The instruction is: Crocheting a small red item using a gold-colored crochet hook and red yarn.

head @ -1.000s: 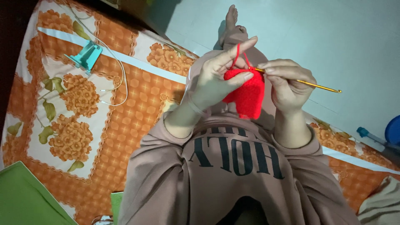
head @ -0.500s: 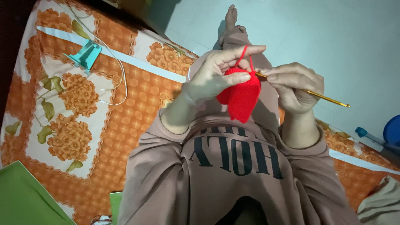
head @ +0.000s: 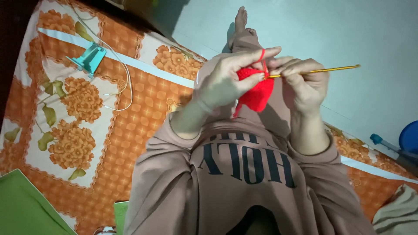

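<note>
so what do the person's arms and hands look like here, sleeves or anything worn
Both hands are bare, no gloves or rings visible. The left hand and right hand come out of long sleeves of a dusty pinkish-brown sweatshirt with dark block lettering on the chest. The cuffs are pushed back, leaving the forearms bare. A thin pale band seems to circle the left wrist.

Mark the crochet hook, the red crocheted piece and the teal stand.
crochet hook [head: 322, 69], head view, bare golden shaft
red crocheted piece [head: 257, 93], head view, lower middle
teal stand [head: 90, 57], head view, upright face
</note>
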